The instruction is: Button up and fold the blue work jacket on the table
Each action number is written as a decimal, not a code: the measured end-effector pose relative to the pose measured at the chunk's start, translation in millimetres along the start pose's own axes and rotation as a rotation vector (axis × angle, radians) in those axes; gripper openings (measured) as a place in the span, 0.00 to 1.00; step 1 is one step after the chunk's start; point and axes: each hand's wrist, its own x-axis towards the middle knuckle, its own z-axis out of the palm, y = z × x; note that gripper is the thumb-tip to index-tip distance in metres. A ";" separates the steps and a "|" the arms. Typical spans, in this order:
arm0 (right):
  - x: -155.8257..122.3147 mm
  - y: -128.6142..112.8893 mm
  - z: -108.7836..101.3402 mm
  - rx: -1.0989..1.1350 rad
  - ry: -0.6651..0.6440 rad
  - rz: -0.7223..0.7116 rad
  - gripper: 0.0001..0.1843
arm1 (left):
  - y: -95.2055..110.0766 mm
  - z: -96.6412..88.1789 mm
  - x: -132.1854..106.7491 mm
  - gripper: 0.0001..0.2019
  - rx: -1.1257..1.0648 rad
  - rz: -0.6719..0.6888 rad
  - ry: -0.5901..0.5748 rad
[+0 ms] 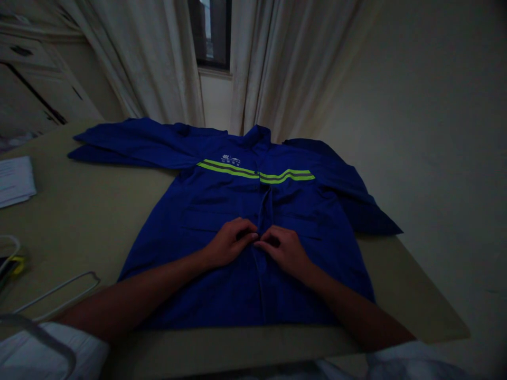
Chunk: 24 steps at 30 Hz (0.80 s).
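A blue work jacket (222, 206) lies spread face up, its collar at the far side and its sleeves out to both sides. A yellow-green reflective stripe (287, 176) crosses the chest, under a small white print. At the middle of the front opening, my left hand (232, 241) pinches the jacket's placket between thumb and fingers. My right hand (285, 248) pinches the same spot from the other side, fingertips nearly meeting the left ones. Any button between the fingertips is too dark and small to make out.
The jacket rests on a tan-covered table (99, 221). White papers (16, 181) lie at the left edge, near a white wire hanger (59, 287) and a dark item with yellow (18, 265). Beyond stand curtains (146, 58), a cabinet (51, 74) and a wall (435, 105).
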 end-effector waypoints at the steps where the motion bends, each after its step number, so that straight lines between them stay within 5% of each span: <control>1: -0.3 0.9 1.5 0.006 0.011 0.025 0.14 | 0.0 0.8 -0.1 0.08 0.005 0.012 0.000; 24: -9.4 7.9 10.3 -0.190 0.046 -0.114 0.07 | -5.3 4.6 -1.6 0.04 0.247 0.101 -0.035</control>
